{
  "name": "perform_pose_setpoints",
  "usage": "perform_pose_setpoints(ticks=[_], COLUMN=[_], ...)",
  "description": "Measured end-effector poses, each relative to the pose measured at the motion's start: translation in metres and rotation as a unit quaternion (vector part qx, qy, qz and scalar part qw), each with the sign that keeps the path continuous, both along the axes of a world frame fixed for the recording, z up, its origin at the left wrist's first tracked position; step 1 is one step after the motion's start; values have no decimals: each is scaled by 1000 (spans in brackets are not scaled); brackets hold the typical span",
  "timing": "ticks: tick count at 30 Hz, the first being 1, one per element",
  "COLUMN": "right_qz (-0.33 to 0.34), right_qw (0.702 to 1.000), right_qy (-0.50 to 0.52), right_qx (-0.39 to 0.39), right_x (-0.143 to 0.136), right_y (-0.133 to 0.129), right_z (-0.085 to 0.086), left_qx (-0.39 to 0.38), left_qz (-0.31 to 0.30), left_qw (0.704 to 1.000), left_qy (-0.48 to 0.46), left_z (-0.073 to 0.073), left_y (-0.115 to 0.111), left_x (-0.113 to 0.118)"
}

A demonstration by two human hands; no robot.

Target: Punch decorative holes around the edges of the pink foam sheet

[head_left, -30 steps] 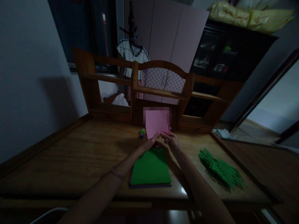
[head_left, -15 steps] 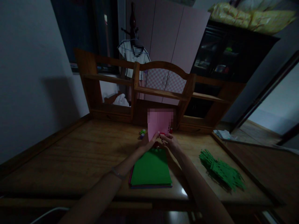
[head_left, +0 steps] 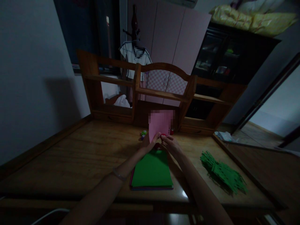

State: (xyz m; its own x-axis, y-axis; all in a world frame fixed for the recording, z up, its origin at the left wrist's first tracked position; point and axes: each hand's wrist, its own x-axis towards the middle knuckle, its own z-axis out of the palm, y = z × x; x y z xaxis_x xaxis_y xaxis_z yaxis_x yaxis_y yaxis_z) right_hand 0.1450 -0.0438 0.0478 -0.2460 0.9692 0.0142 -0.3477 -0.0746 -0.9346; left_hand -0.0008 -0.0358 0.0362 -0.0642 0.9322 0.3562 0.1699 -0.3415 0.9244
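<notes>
A pink paper sheet (head_left: pixel 159 123) stands raised above the desk, a row of small dark holes along its right edge. My left hand (head_left: pixel 152 142) pinches its lower part. Against the sheet's lower right corner, my right hand (head_left: pixel 170 143) is closed around a small red paper punch (head_left: pixel 163 135). Below both hands, another small dark red object (head_left: pixel 157 146) sits at the far edge of a stack of coloured paper with a green sheet (head_left: pixel 152 170) on top. The fingertips are partly hidden.
Small green (head_left: pixel 143 132) and purple punches (head_left: pixel 143 137) stand left of the pink sheet, a red one (head_left: pixel 172 131) right of it. A heap of cut green paper (head_left: pixel 222 172) lies on the right of the wooden desk (head_left: pixel 70 156). A wooden shelf (head_left: pixel 164 91) rises behind.
The red punch and the right fingers have shifted slightly at the sheet's corner. Both hands keep hold, and the whole view has moved down a little.
</notes>
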Motion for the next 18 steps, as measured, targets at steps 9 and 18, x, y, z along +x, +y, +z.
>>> perform_pose_setpoints(ticks=[9, 18], right_qz=[-12, -26], right_qw=[1000, 999], right_qy=[16, 17], right_qx=[-1, 6], right_x=[-5, -7], right_y=[-2, -3], right_z=[6, 7], left_qx=[-24, -16], left_qz=[10, 3], left_qw=[1000, 1000], left_qy=[-1, 0], left_z=[-4, -4], left_y=[1, 0], left_x=[-1, 0])
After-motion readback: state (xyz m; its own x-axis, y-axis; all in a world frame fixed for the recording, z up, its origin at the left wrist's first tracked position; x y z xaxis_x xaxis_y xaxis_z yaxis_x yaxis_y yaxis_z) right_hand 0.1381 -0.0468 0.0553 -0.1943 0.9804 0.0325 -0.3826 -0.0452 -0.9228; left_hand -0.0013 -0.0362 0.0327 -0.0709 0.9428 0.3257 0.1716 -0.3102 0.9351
